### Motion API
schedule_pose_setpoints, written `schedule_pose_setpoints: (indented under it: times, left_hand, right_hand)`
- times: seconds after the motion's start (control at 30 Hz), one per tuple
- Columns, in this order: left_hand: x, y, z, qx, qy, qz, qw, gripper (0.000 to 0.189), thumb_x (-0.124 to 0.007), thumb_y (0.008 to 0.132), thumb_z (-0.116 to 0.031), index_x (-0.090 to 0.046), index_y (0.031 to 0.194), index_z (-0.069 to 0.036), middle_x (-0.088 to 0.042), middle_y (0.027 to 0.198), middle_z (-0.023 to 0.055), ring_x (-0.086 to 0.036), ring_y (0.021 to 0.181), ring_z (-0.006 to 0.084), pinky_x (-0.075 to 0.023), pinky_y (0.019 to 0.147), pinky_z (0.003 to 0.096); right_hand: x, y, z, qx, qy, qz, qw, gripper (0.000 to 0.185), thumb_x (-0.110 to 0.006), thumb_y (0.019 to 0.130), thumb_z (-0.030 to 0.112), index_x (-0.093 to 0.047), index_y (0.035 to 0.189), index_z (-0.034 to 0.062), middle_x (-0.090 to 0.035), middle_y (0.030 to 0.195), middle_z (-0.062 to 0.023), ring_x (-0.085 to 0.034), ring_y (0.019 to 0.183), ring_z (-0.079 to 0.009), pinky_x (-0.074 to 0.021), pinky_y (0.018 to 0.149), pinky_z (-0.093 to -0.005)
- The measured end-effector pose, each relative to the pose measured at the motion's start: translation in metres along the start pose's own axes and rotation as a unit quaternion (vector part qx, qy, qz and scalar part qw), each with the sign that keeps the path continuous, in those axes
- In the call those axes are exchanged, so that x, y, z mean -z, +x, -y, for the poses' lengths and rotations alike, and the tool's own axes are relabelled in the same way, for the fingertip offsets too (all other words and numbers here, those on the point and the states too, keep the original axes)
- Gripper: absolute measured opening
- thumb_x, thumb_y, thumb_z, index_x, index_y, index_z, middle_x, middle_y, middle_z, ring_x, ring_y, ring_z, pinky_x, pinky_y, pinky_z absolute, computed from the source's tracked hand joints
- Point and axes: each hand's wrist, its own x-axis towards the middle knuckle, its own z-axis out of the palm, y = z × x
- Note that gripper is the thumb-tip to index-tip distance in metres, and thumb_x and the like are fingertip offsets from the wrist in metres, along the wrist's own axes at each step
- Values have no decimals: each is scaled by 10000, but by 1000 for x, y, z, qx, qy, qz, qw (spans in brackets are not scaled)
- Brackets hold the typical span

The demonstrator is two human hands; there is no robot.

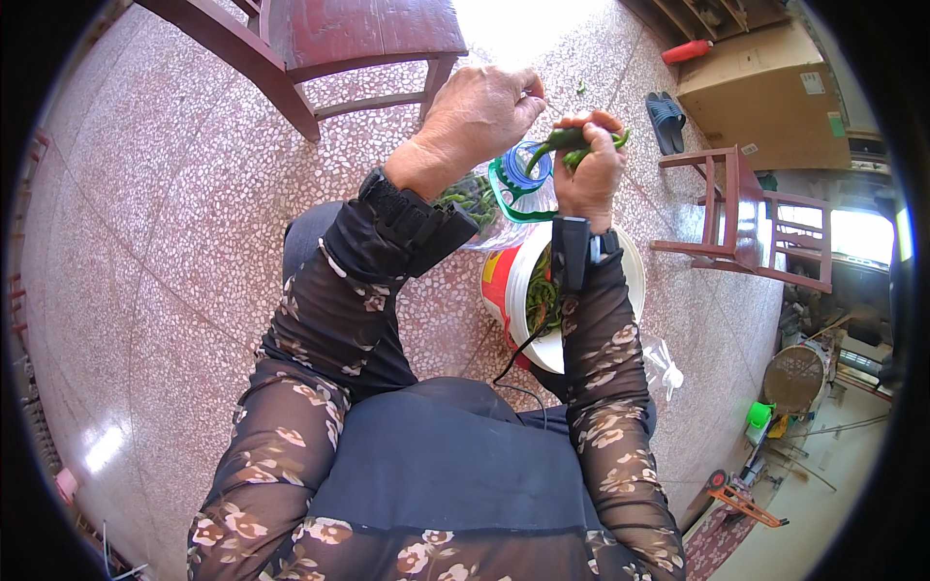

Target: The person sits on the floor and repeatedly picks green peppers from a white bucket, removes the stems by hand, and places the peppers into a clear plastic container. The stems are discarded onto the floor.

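My right hand (pixel 592 160) holds several green chili peppers (pixel 570 139) above and beside the mouth of a clear plastic jug. My left hand (pixel 488 105) is to its left, with thumb and fingertips pinched together; something thin, perhaps a stem, shows near them. Beneath the hands stands the clear jug (pixel 508 234) with a blue neck and green handle (pixel 527 216), partly filled with green peppers (pixel 468 197). Nearer to me, a white bucket (pixel 517 301) with a red and yellow side holds more peppers (pixel 541 294), partly hidden by my right forearm.
A dark red wooden chair (pixel 374 33) stands at the upper left, another (pixel 745 210) at the right. Blue slippers (pixel 665 122) lie by a large cardboard box (pixel 763 102). A clear plastic bottle (pixel 661 370) lies beside the bucket. A green bit (pixel 580 87) lies on the speckled floor.
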Motion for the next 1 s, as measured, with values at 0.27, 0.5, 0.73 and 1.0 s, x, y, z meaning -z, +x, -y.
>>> schedule_pose_setpoints:
  times: [0.27, 0.5, 0.73, 1.0]
  left_hand:
    - [0, -1, 1, -18, 26, 25, 999, 199, -586, 912, -181, -666, 1024, -36, -687, 821, 156, -680, 686, 224, -542, 595, 278]
    - [-1, -2, 1, -5, 14, 28, 1000, 205, -588, 895, -197, -672, 1008, -49, -684, 812, 161, -679, 698, 255, -541, 633, 312]
    - [-1, -2, 0, 8, 12, 41, 999, 200, -595, 889, -201, -671, 997, -50, -682, 814, 161, -678, 707, 255, -536, 636, 317]
    - [2, -1, 6, -22, 31, 7, 999, 186, -610, 902, -185, -673, 1013, -50, -686, 818, 118, -654, 674, 178, -519, 600, 272]
  right_hand:
    - [7, -23, 4, -9, -204, 92, 975, 114, -549, 863, 10, -601, 963, 29, -662, 897, -58, -599, 745, -91, -492, 669, -230]
    - [4, -22, 0, 1, -323, 116, 939, 140, -505, 856, 5, -617, 940, 12, -652, 887, -47, -577, 781, -76, -479, 703, -231]
    - [-4, -9, -11, -3, -216, 53, 975, 206, -423, 856, -32, -600, 953, 11, -624, 906, -64, -569, 823, -113, -467, 765, -242]
    - [69, -35, 58, 76, -241, 19, 967, 155, -472, 917, -14, -572, 1027, 30, -616, 942, -82, -610, 848, -162, -515, 796, -277]
